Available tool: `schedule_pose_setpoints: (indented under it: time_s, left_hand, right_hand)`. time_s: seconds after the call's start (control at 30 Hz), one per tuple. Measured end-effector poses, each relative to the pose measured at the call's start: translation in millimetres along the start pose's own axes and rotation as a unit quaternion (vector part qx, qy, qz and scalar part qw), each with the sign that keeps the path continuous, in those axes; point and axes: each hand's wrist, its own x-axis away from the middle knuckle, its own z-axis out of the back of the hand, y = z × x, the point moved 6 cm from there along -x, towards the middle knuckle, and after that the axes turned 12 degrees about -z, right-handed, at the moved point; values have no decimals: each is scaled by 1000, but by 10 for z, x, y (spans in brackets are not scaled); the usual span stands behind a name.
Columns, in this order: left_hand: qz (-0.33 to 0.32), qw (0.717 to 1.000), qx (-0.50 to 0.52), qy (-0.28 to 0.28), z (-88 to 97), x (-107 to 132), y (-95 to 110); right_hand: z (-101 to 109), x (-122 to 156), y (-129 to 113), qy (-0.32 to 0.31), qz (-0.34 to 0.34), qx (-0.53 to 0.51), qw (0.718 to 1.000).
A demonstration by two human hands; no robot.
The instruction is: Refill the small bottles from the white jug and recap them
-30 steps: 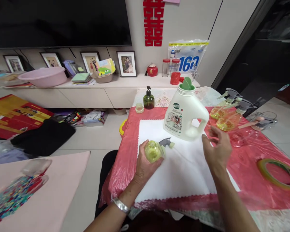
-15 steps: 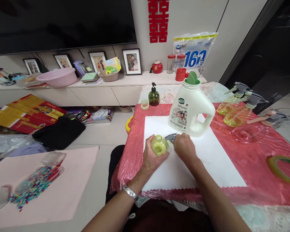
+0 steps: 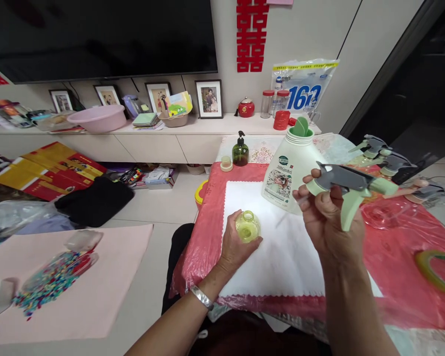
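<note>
Head view: on the white cloth, left of the white jug, the left hand wraps its fingers round one small, uncapped yellow-green bottle, likely light, thin-walled and best gripped at the belly. Right of the jug's label, the right hand pinches one rigid spray head by its collar; two more sprayer bottles stand behind.

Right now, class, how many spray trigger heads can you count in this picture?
4. One spray head is held up in the right hand, off its bottle. Two spray heads sit on yellow bottles at the table's far right, and one lies beyond them. Others may be hidden.
</note>
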Motion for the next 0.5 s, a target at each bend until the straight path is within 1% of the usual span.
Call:
schedule_pose_setpoints:
  time_s: [0.07,0.13,0.27,0.33,0.4,0.5]
  left_hand:
    - [-6,1000,0,1,2,-4,1]
    - [-11,1000,2,2,5,-7,-4]
    - [-10,1000,4,-3,6,-9,-16]
    - [-11,1000,2,-2,6,-8,-17]
    - [-14,1000,-2,1,2,-4,-27]
    - [-24,1000,-8,2,-21,9,-68]
  right_hand:
    - [-158,-7,35,-14,-3,-45,999]
    - [-282,-20,89,-30,-4,-64,998]
    - [-440,-51,197,-61,-1,-49,997]
    - [-476,-63,274,-79,-4,-16,997]
    - [-498,-63,390,-113,-20,34,993]
    - [-490,-30,594,-174,-45,152,972]
